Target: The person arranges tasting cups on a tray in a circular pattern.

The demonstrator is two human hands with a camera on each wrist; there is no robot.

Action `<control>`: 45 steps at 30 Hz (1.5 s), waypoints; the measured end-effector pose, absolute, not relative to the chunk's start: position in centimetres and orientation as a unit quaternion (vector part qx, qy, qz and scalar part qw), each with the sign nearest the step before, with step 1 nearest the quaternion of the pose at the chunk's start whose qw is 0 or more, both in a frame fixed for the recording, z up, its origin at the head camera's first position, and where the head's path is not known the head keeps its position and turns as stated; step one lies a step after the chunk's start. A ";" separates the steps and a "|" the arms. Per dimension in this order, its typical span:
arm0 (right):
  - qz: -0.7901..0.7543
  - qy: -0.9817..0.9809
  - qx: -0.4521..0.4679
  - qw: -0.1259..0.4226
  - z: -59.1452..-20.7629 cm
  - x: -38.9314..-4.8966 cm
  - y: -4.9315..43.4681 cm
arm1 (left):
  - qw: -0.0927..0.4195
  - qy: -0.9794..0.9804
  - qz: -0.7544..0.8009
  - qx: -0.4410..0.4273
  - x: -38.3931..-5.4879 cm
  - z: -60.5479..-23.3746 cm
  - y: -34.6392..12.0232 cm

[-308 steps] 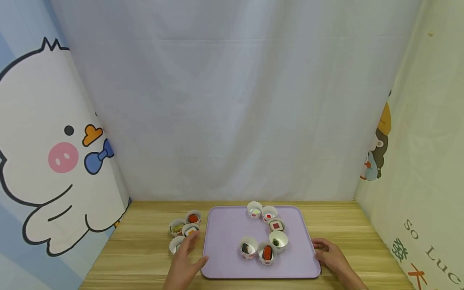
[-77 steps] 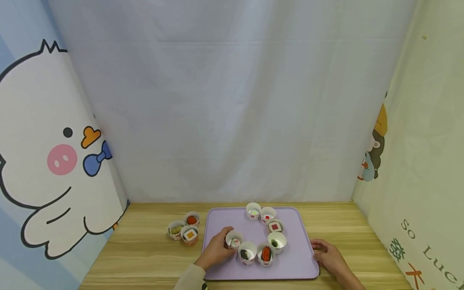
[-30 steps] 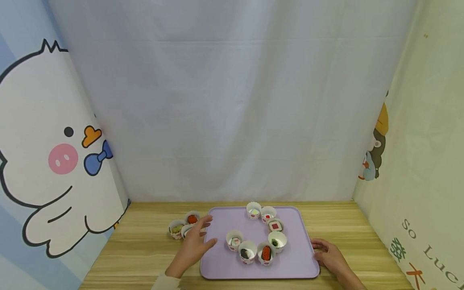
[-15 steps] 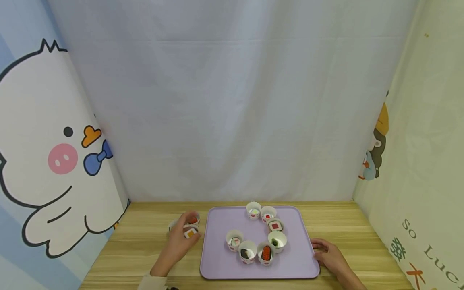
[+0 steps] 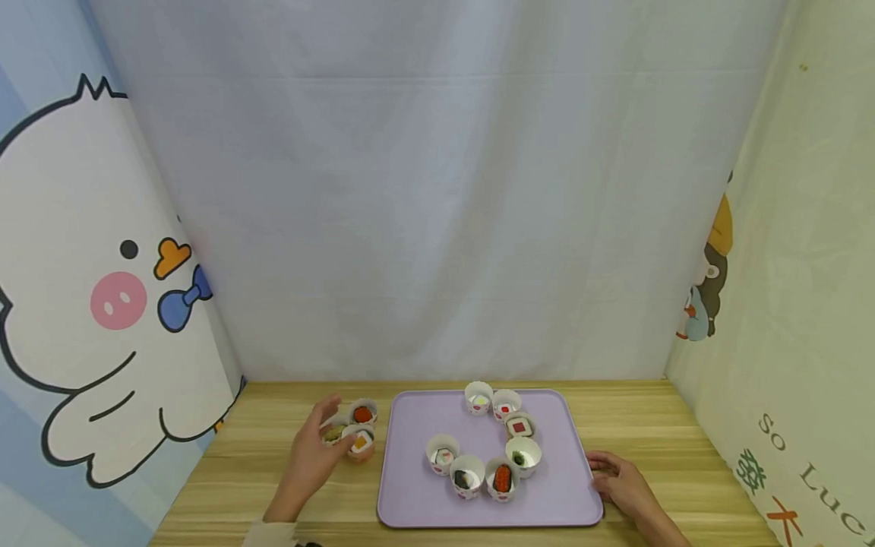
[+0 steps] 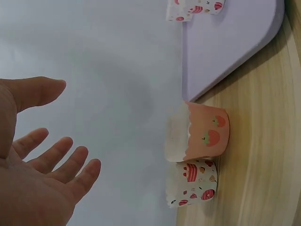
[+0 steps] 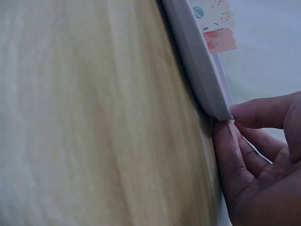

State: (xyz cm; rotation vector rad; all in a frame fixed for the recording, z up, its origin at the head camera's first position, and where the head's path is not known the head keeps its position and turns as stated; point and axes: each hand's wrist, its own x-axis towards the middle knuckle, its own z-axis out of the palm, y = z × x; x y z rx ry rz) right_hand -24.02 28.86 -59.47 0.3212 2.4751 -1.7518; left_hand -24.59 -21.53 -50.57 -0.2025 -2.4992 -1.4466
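Draws left hand, wide, empty, to eight o'clock of three cups still off tray; pinches three-o'clock rim with right hand.

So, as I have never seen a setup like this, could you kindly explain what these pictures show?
There is no machine here, just a person's two bare hands, filmed by three cameras. The wide picture comes from the head, looking forward and down; the other two come from the wrists, so the scene appears turned sideways. On the wood-grain table lies a pale purple, rectangular tray with seven small, round paper cups holding sushi-like pieces. Three similar loose cups, one orange with printed strawberries, stand left of the tray. The right hand pinches the tray's edge. The left hand is open near the loose cups, holding nothing.
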 end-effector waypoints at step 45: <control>-0.579 0.807 0.101 0.045 -59.6 -23.9 29.1 | 0.042 -0.881 -0.472 0.015 -29.4 -58.7 -26.1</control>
